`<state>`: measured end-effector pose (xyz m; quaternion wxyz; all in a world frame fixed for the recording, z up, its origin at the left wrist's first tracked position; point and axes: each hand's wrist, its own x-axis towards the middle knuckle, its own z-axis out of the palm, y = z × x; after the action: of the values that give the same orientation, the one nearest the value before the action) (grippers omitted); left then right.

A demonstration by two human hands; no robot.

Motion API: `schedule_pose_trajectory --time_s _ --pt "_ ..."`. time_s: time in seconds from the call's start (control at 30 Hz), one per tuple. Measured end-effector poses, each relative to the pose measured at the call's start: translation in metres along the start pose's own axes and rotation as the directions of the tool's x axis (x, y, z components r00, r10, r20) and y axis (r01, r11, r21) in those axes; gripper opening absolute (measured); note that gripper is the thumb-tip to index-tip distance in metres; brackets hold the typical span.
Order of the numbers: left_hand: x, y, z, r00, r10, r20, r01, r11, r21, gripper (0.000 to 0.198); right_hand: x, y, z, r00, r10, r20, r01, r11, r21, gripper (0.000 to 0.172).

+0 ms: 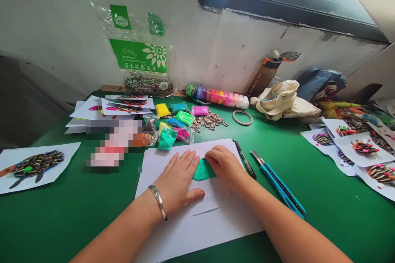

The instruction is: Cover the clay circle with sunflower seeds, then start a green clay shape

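L hand [177, 176], slim silver bangle [158, 202] on wrist, lies flat on white paper sheet [216, 230], fingers spread, thumb out. R hand [224, 164] has fingers pressed together, curled over flat teal modelling clay [203, 170], thumb hidden. Clay sits on sheet between hands. Slim black pen [245, 159] & blue utility knife [279, 185] lie right of sheet on green table [327, 222].

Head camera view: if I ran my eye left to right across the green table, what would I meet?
A seed-and-clay picture on paper, the left hand, teal modelling clay, the right hand, a black pen-like tool, a blue utility knife, more seed-and-clay pictures.
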<state>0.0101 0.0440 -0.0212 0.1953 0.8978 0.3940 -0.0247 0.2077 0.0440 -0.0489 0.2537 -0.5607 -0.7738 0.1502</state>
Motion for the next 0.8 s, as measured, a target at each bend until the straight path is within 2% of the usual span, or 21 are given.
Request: schedule_pose_trajectory --time_s 0.13,0.23,0.43,0.57,0.8 --pt "0.0 -0.002 0.003 1.0 0.003 -0.017 -0.003 1.0 0.005 0.077 0.002 0.001 -0.001 1.0 0.022 -0.015 -0.022 1.0 0.003 0.021" --pt "0.0 -0.003 0.005 0.999 0.023 -0.046 -0.022 1.0 0.01 0.076 0.003 0.003 0.0 1.0 -0.024 0.004 0.024 1.0 -0.003 0.021" --pt "0.001 -0.002 0.003 0.999 0.015 -0.028 -0.014 1.0 0.014 0.075 0.008 0.003 -0.001 0.998 -0.063 0.002 0.063 0.997 -0.039 0.021" --pt "0.001 -0.001 0.002 1.0 0.011 -0.029 -0.01 1.0 0.016 0.076 0.01 0.005 -0.002 0.993 -0.111 0.035 0.111 0.994 -0.003 0.023" --pt "0.001 0.001 -0.002 1.0 -0.012 0.016 0.012 1.0 0.013 0.079 -0.003 0.01 -0.009 1.0 -0.02 -0.018 0.019 0.998 -0.06 0.021"
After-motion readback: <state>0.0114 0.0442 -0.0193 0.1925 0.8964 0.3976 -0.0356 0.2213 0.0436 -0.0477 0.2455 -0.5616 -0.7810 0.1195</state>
